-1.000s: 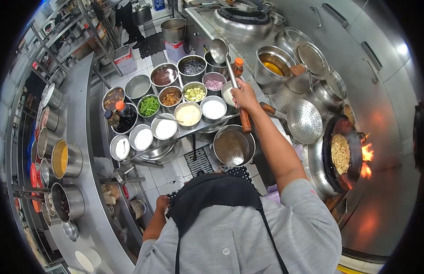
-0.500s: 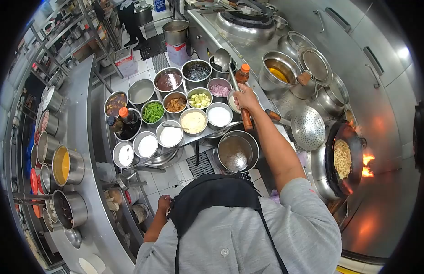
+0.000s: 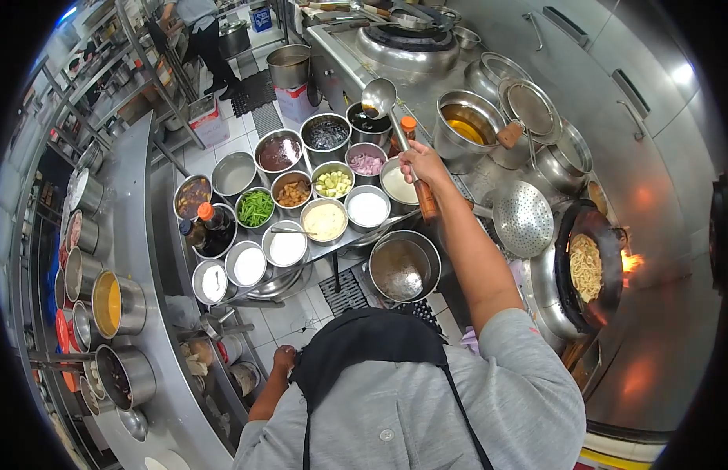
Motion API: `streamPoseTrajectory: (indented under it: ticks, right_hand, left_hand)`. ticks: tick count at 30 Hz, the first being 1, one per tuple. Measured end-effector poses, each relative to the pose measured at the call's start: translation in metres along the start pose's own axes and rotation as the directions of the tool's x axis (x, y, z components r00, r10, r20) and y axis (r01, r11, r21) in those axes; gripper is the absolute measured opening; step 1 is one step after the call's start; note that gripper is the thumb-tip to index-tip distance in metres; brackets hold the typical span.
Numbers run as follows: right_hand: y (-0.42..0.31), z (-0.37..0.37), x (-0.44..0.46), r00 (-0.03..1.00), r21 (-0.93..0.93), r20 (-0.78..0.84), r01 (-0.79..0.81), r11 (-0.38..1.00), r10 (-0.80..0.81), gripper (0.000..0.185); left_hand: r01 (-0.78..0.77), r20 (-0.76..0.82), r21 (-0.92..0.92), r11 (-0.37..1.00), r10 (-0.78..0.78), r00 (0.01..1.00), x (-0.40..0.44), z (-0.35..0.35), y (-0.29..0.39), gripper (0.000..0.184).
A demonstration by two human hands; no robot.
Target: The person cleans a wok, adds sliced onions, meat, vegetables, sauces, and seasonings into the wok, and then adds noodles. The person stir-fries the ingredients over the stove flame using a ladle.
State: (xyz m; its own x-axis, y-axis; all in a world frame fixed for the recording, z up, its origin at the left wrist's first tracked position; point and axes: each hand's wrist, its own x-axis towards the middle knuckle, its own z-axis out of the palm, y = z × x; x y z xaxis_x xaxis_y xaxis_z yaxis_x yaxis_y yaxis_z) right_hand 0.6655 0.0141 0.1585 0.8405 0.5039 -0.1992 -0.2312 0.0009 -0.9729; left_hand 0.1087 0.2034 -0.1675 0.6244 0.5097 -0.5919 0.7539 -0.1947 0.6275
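My right hand (image 3: 425, 169) is closed around the wooden handle of a ladle (image 3: 379, 95). The ladle's bowl tilts over the near rim area of a pot of dark liquid (image 3: 369, 119), and some brown liquid shows in it. Beside the handle stands an orange-capped bottle (image 3: 407, 129). Below the forearm is a pot of cloudy liquid (image 3: 400, 270). By the edge of the black apron (image 3: 368, 345), my left hand (image 3: 284, 359) hangs low with its fingers curled; what it holds, if anything, is hidden.
Noodles (image 3: 586, 269) lie in a wok (image 3: 607, 309) at the right, flames beside it. A perforated skimmer (image 3: 522, 219) rests near a pot of oil (image 3: 467, 129). Several seasoning containers fill the rack ahead, including green vegetables (image 3: 256, 207). A steel counter (image 3: 164, 337) runs along the left.
The ladle's bowl has tipped and moved slightly left, and brown liquid now shows in it. My right hand still grips the handle. The view has shifted a little; my left hand stays low.
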Motion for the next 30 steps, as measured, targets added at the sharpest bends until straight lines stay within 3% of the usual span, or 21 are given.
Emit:
streamPoseTrajectory:
  ticks: [5,8,10,11,13,14,16,17,18,20,22,23,24,26,28,30]
  right_hand:
    - [-0.008,-0.002,-0.003,0.998,-0.030,-0.062,0.014,0.999,-0.016,0.016]
    - [-0.015,-0.009,-0.002,1.000,0.067,0.023,-0.011,0.998,0.010,0.015]
    - [-0.026,-0.016,-0.010,0.994,0.322,0.086,-0.086,0.943,0.061,0.024]
    - [-0.034,-0.018,-0.017,0.995,0.326,0.076,-0.080,0.942,0.058,0.024]
    - [-0.050,-0.024,-0.031,0.978,0.582,0.203,-0.160,0.797,0.048,0.013]
    - [-0.059,-0.031,-0.040,0.982,0.590,0.183,-0.144,0.794,0.043,0.013]
    - [-0.074,-0.050,-0.062,0.917,0.698,0.398,-0.299,0.650,-0.006,0.009]
    - [-0.087,-0.056,-0.079,0.920,0.751,0.390,-0.294,0.592,-0.037,0.011]
    - [-0.096,-0.065,-0.096,0.935,0.766,0.353,-0.260,0.588,-0.046,0.011]
    - [-0.112,-0.089,-0.134,0.923,0.818,0.328,-0.169,0.549,-0.204,0.012]
    - [-0.120,-0.120,-0.180,0.918,0.854,0.277,-0.101,0.511,-0.282,0.012]
    - [-0.123,-0.137,-0.206,0.929,0.845,0.240,-0.057,0.532,-0.281,0.015]
    - [-0.125,-0.157,-0.233,0.938,0.831,0.207,-0.017,0.556,-0.280,0.019]
    - [-0.123,-0.193,-0.288,0.964,0.834,0.060,0.094,0.544,-0.259,0.021]
    - [-0.113,-0.233,-0.342,0.958,0.677,-0.085,0.256,0.690,-0.272,0.026]
    - [-0.105,-0.263,-0.396,0.943,0.503,-0.235,0.326,0.801,-0.236,0.043]
  left_hand:
    - [-0.135,0.030,0.103,0.985,0.132,0.991,0.015,0.007,-0.012,0.014]
    - [-0.020,0.037,-0.013,1.000,0.020,0.999,0.009,0.003,0.009,0.014]
    - [0.037,0.078,-0.070,0.997,-0.031,0.996,0.010,0.003,0.017,0.013]
    - [0.030,0.082,-0.063,0.998,-0.025,0.996,0.010,0.003,0.021,0.013]
    - [0.008,0.048,0.023,1.000,-0.009,0.999,0.008,0.005,0.031,0.012]
    - [-0.005,0.060,0.036,0.999,0.003,0.998,0.018,0.011,0.018,0.012]
    - [-0.216,0.153,0.133,0.967,0.195,0.969,0.037,0.021,-0.006,0.011]
    - [-0.294,0.196,0.164,0.942,0.261,0.945,0.034,0.020,0.010,0.011]
    - [-0.160,0.176,0.115,0.980,0.139,0.975,0.027,0.023,0.027,0.011]
    - [-0.057,0.204,0.098,0.994,0.036,0.978,0.028,0.028,0.050,0.011]
    - [-0.054,0.212,0.013,0.998,0.050,0.976,0.030,0.037,0.066,0.011]
    - [-0.154,0.264,-0.056,0.987,0.163,0.951,0.088,0.069,0.002,0.011]
    - [-0.184,0.328,-0.030,0.983,0.183,0.927,0.095,0.081,0.008,0.011]
    - [-0.234,0.272,0.083,0.969,0.204,0.940,0.098,0.091,0.021,0.011]
    - [-0.327,0.322,0.097,0.940,0.281,0.904,0.102,0.111,0.036,0.009]
    - [-0.021,0.380,-0.086,0.996,0.052,0.924,0.099,0.130,0.048,0.007]
